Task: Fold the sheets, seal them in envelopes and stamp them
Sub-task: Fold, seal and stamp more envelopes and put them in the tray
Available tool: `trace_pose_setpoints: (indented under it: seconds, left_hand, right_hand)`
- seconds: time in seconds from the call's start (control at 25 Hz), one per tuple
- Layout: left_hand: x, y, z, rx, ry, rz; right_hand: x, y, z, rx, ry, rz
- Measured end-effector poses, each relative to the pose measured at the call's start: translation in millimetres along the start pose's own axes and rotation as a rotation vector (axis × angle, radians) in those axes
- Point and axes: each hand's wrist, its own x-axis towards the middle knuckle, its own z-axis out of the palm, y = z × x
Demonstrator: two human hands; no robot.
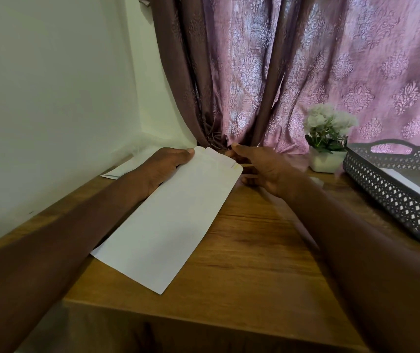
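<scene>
The long white envelope (170, 217) lies slantwise across the wooden surface (254, 250), its open mouth pointing away toward the curtain (280, 72). The left hand (164, 164) has its grip clamped on the far left corner, thumb pinching down on top. The right hand (265, 169) sits just beside the mouth at the far right corner, fingers loosely spread, and it looks to be closed on nothing (motion blur makes that hard to be sure of). At the mouth a paler layer shows, either the flap or the edge of a folded sheet; I cannot tell which.

So this reads as the sealing stage: the envelope looks loaded or nearly so, with the mouth not yet closed. The next move calls for the left hand to hold the envelope steady while the right turns the flap down squarely and presses along it.

Off to the right, a grey lattice basket (392, 197) holds more white paper (407, 182), with a small potted plant (327, 138) beside it.
</scene>
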Motion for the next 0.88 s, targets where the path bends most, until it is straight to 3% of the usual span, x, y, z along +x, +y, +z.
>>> trace_pose_setpoints:
  seconds: [0.48, 0.88]
  left_hand:
    - [1.9, 1.9, -0.8, 0.099, 0.027, 0.018]
    - [-1.1, 5.0, 1.6, 0.127, 0.006, 0.019]
  right_hand:
    - [2.9, -6.2, 12.1, -0.278, 0.112, -0.162]
    - [2.6, -6.9, 18.7, -0.226, 0.076, -0.013]
